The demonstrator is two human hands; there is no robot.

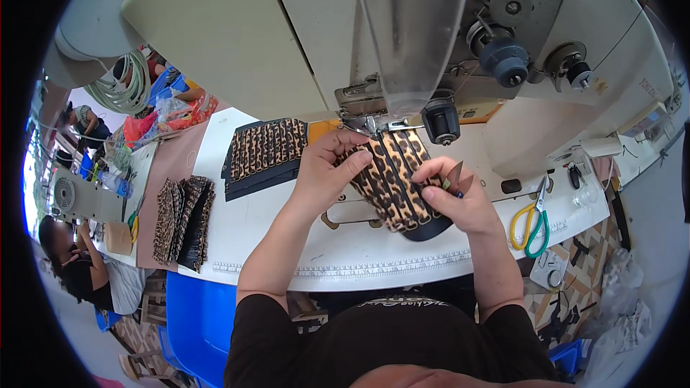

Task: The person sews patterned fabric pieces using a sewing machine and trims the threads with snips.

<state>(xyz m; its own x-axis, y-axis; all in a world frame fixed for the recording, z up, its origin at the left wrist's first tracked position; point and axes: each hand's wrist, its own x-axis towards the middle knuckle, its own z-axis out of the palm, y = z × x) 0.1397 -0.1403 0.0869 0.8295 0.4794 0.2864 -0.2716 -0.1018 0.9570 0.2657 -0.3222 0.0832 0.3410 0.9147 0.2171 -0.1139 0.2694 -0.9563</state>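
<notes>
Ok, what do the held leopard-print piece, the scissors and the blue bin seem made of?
Leopard-print piece: perhaps fabric or faux leather, patterned bands on black; finish unclear. Scissors: likely metal blades, grey; smooth yellow and green handles, probably plastic. Blue bin: probably plastic, smooth, evenly coloured.

Leopard-print striped panel [392,181], dark backing, held aslant

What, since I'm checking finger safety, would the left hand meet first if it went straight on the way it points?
Beyond the leopard-print piece it touches, the left hand would probably meet the metal presser foot first, up and to the right; depth is unclear here.
</notes>
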